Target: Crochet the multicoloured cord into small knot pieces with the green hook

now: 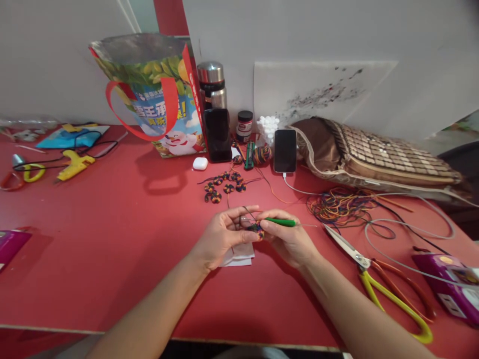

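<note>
Between finger and thumb, my left hand (223,234) pinches a small multicoloured crochet piece (260,234), with dark yarn running over its raised fingers. My right hand (290,242) grips a crochet hook (281,222) by its green handle, its metal tip pointing left at the piece. Its fingertips come close to the piece; whether they also touch it is hard to see. Beneath the hands lies a folded white paper (239,257). Beyond them, several finished-looking crochet rounds (229,188) in the same dark, orange and red yarn rest on the table.
On the red table (149,279) large scissors (364,264) lie at right, near tangled yarn (340,205) and a purple box (449,284). Two phones (217,135) stand behind, beside a shopping bag (160,99) and a steel flask (212,80). A yellow glue gun (75,164) is far left.
</note>
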### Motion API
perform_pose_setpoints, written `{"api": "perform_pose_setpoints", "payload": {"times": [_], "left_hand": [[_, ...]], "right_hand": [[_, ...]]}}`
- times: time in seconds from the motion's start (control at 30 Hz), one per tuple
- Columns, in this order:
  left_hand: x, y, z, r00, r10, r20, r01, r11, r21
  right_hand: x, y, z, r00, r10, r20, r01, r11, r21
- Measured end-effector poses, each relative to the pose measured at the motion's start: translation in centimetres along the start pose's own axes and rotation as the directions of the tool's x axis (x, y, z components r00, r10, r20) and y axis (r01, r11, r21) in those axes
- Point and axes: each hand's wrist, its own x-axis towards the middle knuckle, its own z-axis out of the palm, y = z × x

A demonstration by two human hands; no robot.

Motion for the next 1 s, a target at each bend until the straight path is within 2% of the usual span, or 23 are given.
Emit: {"api": "perform_pose_setpoints", "payload": {"times": [0.1, 0.23, 0.37, 0.5, 0.7, 0.9, 1.0], "left_hand": [[0.0, 0.0, -0.3, 0.997, -0.056, 0.051, 0.057, 0.998, -0.016], [0.1, -0.2, -0.6, 0.994, -0.073, 0.081, 0.071, 0.997, 0.015], [0.4, -0.2, -1.2, 0.995, -0.028, 0.095, 0.022, 0.998, 0.058], [0.5, -0.1, -1.5, 0.998, -0.004, 0.063, -0.001, 0.997, 0.079], [0.5, -0.2, -1.1, 0.999, 0.032, 0.019, -0.032, 0.999, 0.015], [0.8, -0.4, -1.3, 0.999, -0.018, 0.045, 0.022, 0.997, -0.069], [1.0, -0.4, -1.6, 0.992, -0.067, 0.105, 0.08, 0.988, -0.13]], "right_hand": [[-0.1, 0.1, 0.0, 0.999, 0.029, 0.039, -0.029, 1.0, -0.002], [-0.1, 0.3, -0.2, 0.996, 0.057, 0.071, -0.057, 0.998, -0.001], [0.3, 0.1, -0.8, 0.997, 0.05, 0.063, -0.051, 0.999, 0.016], [0.5, -0.1, -1.1, 0.997, 0.058, 0.059, -0.059, 0.998, 0.021], [0.4, -0.1, -0.8, 0.992, 0.082, 0.092, -0.085, 0.996, 0.031], [0.3, -0.3, -0.7, 0.986, 0.114, 0.123, -0.118, 0.993, 0.022], [0.2, -0.4, -0.6, 0.984, 0.117, 0.136, -0.122, 0.992, 0.034]]}}
